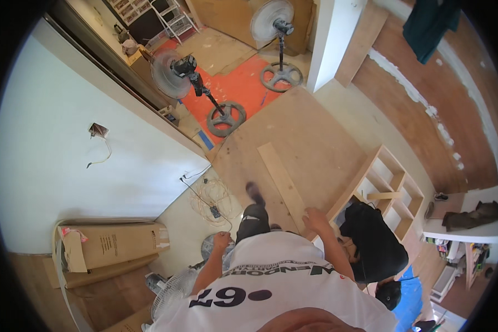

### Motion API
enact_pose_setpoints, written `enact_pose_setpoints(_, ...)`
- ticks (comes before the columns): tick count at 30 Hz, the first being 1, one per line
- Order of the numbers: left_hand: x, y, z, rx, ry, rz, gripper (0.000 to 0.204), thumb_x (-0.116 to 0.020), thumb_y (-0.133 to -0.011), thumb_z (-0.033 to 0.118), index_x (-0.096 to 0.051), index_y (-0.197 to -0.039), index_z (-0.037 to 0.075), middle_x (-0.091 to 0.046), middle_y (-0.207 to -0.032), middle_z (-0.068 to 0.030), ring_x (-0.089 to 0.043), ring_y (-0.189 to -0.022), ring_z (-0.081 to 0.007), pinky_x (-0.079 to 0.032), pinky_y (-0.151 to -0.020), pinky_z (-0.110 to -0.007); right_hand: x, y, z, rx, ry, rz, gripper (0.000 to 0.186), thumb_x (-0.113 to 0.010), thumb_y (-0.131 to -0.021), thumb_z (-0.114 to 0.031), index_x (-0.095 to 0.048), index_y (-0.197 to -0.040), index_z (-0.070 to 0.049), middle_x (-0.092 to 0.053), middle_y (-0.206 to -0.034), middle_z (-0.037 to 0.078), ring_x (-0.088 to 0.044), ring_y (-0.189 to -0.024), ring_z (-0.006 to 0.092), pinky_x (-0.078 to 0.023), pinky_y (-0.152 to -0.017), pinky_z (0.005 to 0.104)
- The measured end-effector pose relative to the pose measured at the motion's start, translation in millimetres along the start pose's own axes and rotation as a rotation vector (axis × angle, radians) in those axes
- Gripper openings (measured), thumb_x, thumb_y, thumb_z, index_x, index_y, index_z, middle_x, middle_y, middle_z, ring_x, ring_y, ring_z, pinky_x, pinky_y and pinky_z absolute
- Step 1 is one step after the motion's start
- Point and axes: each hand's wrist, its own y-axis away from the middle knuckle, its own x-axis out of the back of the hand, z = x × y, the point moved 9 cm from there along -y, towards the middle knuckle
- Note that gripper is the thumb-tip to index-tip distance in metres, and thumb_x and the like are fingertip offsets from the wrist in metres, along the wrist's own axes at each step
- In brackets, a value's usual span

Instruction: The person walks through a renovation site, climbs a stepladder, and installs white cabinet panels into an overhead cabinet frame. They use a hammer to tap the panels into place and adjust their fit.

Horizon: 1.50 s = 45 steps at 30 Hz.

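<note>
My left hand hangs low on the left with its fingers curled closed; whatever it may hold is too small to make out. Just beyond it, a coiled pale extension cord with a dark socket block lies on the floor, and a cable runs close to that hand. On the right, my right hand has its fingers loosely apart beside the near end of a long wooden board. In the picture the fingertips overlap the board's edge; I cannot tell whether they touch it. One foot is stretched forward, blurred.
Two pedestal fans stand ahead by an orange floor sheet. A wooden shelf frame and a black cloth-like item are at right. Flattened cardboard leans at left, near another fan. Wires hang from a wall box.
</note>
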Motion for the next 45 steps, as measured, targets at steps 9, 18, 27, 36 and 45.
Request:
enact_pose_setpoints(9,-57.6,-174.5,131.4,-0.366,-1.2,-0.133,0.022,-0.059,-0.082,0.029,-0.068,-0.089,0.01,-0.068,-0.082,-0.0117,-0.066,-0.078,-0.0277,-0.05,-0.068,-0.043,21.6,-180.8,-36.0,-0.068,0.068,-0.177,0.041,-0.064,-0.082,-0.03,-0.065,-0.111,0.0,-0.066,-0.106,0.023,-0.063,-0.1,0.0378,-0.05,-0.088,0.0432)
enact_pose_setpoints(18,-37.5,-327.4,404.8,-0.195,-0.036,-0.027,0.017,-0.062,-0.077,0.015,-0.069,-0.088,0.005,-0.063,-0.063,-0.0065,-0.06,-0.055,-0.0167,-0.045,-0.05,-0.034,146.1,-375.6,-131.7,0.04,-0.02,-0.056,0.042,-0.066,-0.082,-0.026,-0.064,-0.112,0.003,-0.066,-0.107,0.024,-0.063,-0.101,0.0367,-0.049,-0.089,0.0417)
enact_pose_setpoints(27,-95.6,-431.4,566.9,-0.286,-0.095,0.021,0.023,-0.058,-0.079,0.018,-0.071,-0.08,0.0,-0.063,-0.065,-0.0071,-0.056,-0.053,-0.0133,-0.045,-0.05,-0.029,202.0,-631.5,-229.3,0.306,-0.066,-0.366,0.043,-0.063,-0.084,-0.026,-0.062,-0.116,0.002,-0.065,-0.11,0.024,-0.062,-0.104,0.0365,-0.049,-0.091,0.0413)
enact_pose_setpoints(36,-136.7,-450.3,773.4,-0.443,-0.42,0.336,0.02,-0.063,-0.078,0.021,-0.07,-0.081,0.003,-0.068,-0.079,-0.0198,-0.067,-0.076,-0.0352,-0.052,-0.07,-0.044,338.0,-845.3,-278.5,0.412,0.005,-0.227,0.029,-0.062,-0.082,-0.022,-0.065,-0.097,0.003,-0.066,-0.097,0.025,-0.063,-0.094,0.0394,-0.049,-0.085,0.0459)
enact_pose_setpoints(45,-136.2,-588.9,976.1,-0.507,-0.519,0.224,0.02,-0.058,-0.072,0.017,-0.072,-0.081,0.006,-0.068,-0.081,-0.0198,-0.066,-0.079,-0.0359,-0.052,-0.071,-0.047,308.8,-1050.6,-412.4,0.449,-0.107,-0.38,0.04,-0.065,-0.082,-0.022,-0.063,-0.111,0.005,-0.067,-0.102,0.022,-0.066,-0.094,0.0313,-0.051,-0.082,0.0373)
